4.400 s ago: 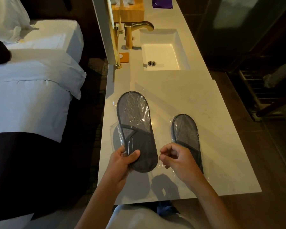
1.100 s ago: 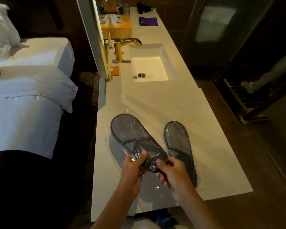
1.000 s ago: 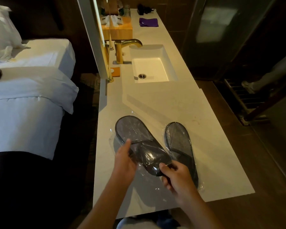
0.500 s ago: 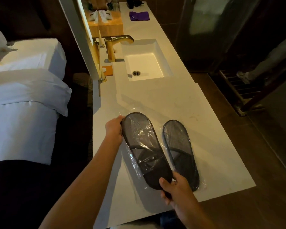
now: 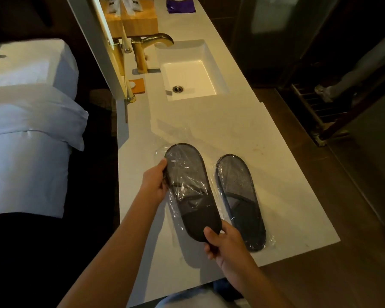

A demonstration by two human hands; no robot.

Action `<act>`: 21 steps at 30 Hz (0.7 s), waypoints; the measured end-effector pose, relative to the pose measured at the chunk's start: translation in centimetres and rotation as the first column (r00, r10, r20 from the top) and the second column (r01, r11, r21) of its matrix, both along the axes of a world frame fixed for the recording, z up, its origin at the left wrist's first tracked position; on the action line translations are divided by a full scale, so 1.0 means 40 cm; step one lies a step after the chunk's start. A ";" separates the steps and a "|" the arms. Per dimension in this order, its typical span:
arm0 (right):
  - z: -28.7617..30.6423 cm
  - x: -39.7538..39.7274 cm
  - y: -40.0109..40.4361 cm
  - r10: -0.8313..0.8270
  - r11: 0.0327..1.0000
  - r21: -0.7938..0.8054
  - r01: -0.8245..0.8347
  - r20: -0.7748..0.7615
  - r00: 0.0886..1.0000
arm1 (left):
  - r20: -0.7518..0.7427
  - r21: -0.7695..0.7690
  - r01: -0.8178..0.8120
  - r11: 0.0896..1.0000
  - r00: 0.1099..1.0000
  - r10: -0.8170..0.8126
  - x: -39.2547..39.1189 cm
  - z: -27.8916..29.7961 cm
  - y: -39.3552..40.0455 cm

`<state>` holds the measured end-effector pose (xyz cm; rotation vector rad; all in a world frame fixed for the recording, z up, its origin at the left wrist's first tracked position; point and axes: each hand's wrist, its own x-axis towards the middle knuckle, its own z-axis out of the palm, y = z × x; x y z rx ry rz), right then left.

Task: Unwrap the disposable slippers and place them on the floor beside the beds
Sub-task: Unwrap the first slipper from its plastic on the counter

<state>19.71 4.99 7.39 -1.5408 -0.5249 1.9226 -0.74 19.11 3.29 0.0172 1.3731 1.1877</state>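
Left hand [image 5: 154, 185] slid nearer; both hands' fingers grip one of two slippers [image 5: 190, 190]

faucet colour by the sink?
Gold or brass-toned faucet, clearest in the head view.

Place: hotel guest room with open vanity.
Bed [image 5: 29, 121]: white linen, dark runner, left of the counter.
Vanity counter [image 5: 242, 134]: pale stone, with inset rectangular sink [image 5: 191, 78] and brass faucet [image 5: 149, 47].
Amenities: wooden tray [image 5: 138, 23] of sachets.
Guest supplies: plastic-wrapped disposable slippers [image 5: 240, 196] on the counter.
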 end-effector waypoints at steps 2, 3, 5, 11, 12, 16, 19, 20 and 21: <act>-0.001 0.005 -0.008 0.010 1.000 -0.026 -0.010 -0.006 1.000 | -0.048 -0.010 -0.016 1.000 0.999 0.015 -0.019 0.010 0.030; -0.004 0.008 -0.013 0.023 0.999 -0.042 -0.023 0.004 1.000 | -0.073 -0.008 -0.017 1.000 0.997 0.017 -0.029 0.013 0.045; -0.013 0.015 -0.024 0.063 0.996 -0.066 -0.061 0.029 0.998 | -0.097 0.004 -0.015 1.000 0.995 0.015 -0.047 0.015 0.076; -0.007 0.065 -0.074 0.160 0.970 -0.181 -0.163 -0.034 0.987 | -0.108 0.049 -0.033 0.998 0.993 0.038 -0.080 0.016 0.153; -0.002 0.084 -0.082 0.195 0.958 -0.208 -0.196 -0.026 0.980 | -0.114 0.035 -0.023 0.999 0.993 0.027 -0.082 0.013 0.161; 0.007 0.183 -0.127 0.267 0.963 -0.118 -0.241 0.307 0.913 | -0.080 0.005 -0.013 1.000 0.997 0.013 -0.096 -0.013 0.188; -0.021 0.239 -0.148 0.373 0.928 -0.146 -0.343 0.366 0.853 | -0.246 0.030 -0.084 0.996 0.965 0.089 -0.113 -0.047 0.200; -0.026 0.243 -0.156 0.429 0.903 -0.176 -0.391 0.359 0.829 | -0.316 0.050 -0.084 0.995 0.944 0.096 -0.119 -0.056 0.200; -0.035 0.253 -0.158 0.405 0.914 -0.176 -0.365 0.381 0.831 | -0.376 0.066 -0.076 0.995 0.922 0.095 -0.124 -0.065 0.202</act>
